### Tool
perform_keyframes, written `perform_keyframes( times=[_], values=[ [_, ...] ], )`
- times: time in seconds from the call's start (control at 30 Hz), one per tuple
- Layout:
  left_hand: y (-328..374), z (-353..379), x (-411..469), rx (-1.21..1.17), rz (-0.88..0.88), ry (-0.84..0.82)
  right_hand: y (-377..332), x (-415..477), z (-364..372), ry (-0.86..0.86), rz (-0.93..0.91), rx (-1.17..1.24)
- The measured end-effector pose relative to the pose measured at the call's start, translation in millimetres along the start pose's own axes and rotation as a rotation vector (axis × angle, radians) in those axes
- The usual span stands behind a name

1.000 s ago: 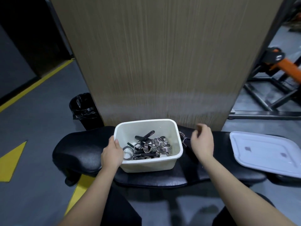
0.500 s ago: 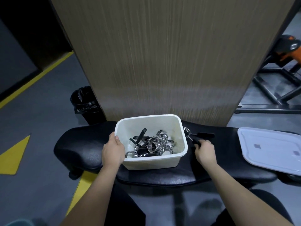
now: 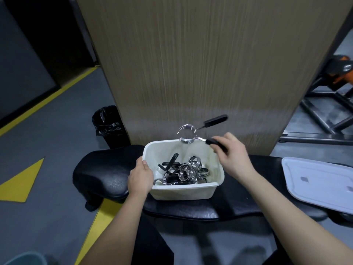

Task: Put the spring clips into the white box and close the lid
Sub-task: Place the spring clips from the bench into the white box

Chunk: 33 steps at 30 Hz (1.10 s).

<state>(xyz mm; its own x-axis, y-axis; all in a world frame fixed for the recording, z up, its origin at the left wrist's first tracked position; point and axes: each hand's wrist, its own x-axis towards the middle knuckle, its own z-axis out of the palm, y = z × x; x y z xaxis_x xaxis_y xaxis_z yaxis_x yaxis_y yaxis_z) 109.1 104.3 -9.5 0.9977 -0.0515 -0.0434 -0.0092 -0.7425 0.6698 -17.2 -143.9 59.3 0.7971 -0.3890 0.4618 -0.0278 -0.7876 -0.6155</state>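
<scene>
Right hand (image 3: 232, 155) holds spring clip (image 3: 198, 131) above white box (image 3: 183, 192)

Shiny metal spring clips (image 3: 188, 172), smooth plastic white box (image 3: 183, 193), grained black bench (image 3: 107, 174)

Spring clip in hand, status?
Right hand holds spring clip above white box. Left hand grips box's left rim. Lid off, right side. Path clear.

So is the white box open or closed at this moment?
Open. The white box has no cover and spring clips show inside; the lid lies apart on the bench, to its right.
</scene>
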Motion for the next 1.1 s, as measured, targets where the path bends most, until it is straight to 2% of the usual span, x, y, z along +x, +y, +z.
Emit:
perform_keyframes(
  times=[0.07, 0.13, 0.43, 0.57, 0.73, 0.9, 1.0, 1.03, 1.1],
  values=[
    [1, -1, -1, -0.017, 0.005, -0.004, -16, -2, 12, -0.16, -0.121, -0.069],
    [0, -3, -3, -0.039, 0.003, -0.008, -23, -6, 29, -0.332, -0.158, -0.15],
    [1, 0, 0, -0.056, -0.001, 0.012, -18, -5, 69, -0.848, 0.07, -0.305],
    [0, 1, 1, -0.034, -0.003, 0.018, -19, 3, 77, -0.821, 0.122, -0.31],
    [0, 2, 3, -0.038, 0.003, 0.011, -36, 3, 89, -0.807, 0.063, -0.407],
    [-3, -1, 1, -0.033, 0.038, -0.007, -34, -7, 89, -0.766, 0.196, -0.216],
    [-4, -1, 1, -0.067, 0.051, -0.021, -26, -14, 72, -0.654, 0.141, -0.174],
    [-5, -1, 0, -0.082, 0.05, -0.025, -23, -17, 67, -0.562, 0.103, -0.226],
    [-6, -1, 1, -0.112, 0.049, -0.032, -10, -23, 56, -0.261, 0.051, -0.341]
  ],
)
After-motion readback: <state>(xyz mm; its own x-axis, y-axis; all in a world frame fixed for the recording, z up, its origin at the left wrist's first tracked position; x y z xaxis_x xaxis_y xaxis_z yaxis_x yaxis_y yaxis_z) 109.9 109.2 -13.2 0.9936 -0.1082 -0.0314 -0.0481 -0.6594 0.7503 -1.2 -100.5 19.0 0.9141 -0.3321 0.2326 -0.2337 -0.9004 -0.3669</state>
